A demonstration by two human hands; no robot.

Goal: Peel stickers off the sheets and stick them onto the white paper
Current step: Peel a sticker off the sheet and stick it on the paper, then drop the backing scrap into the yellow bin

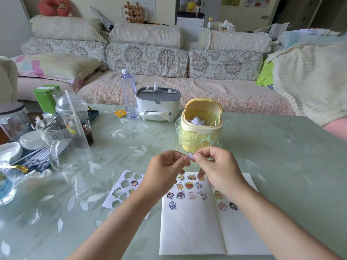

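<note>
The white paper (191, 228) lies open on the table in front of me, with several cartoon stickers (188, 185) stuck in rows on its upper part. To its left lies a sticker sheet (120, 190), mostly bare cut-outs with a few stickers left, partly under my left forearm. My left hand (165, 171) and my right hand (217, 169) meet above the paper's top edge. Between their fingertips both pinch a small pale sticker piece (191, 157); what is printed on it cannot be made out.
A small yellow bin (201, 124) lined with a green bag stands just behind my hands. A tissue box (157, 104) and a water bottle (128, 94) stand further back. Plastic cups (69, 145), dishes and straws crowd the table's left side. A sofa runs behind.
</note>
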